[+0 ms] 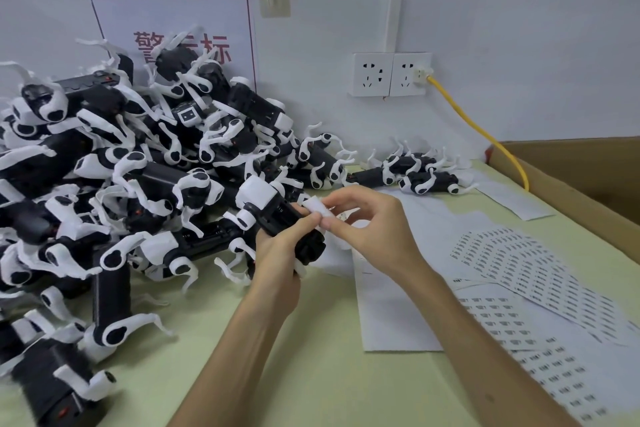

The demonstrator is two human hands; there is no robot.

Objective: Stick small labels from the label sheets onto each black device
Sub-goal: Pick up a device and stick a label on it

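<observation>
My left hand (277, 246) grips a black device (277, 213) wrapped in white foam, held above the table's middle. My right hand (367, 222) pinches a white strip (317, 206) at the device's upper side, fingertips meeting the left thumb there. Label sheets (526, 274) printed with rows of small dark labels lie fanned out on the table at the right. A large pile of black devices (121, 166) with white wrapping fills the left side.
Two more wrapped devices (415, 173) lie by the wall. Blank backing sheets (391, 315) lie under my right forearm. A cardboard box (571, 180) stands at the far right. A yellow cable (485, 135) runs from the wall socket (391, 74).
</observation>
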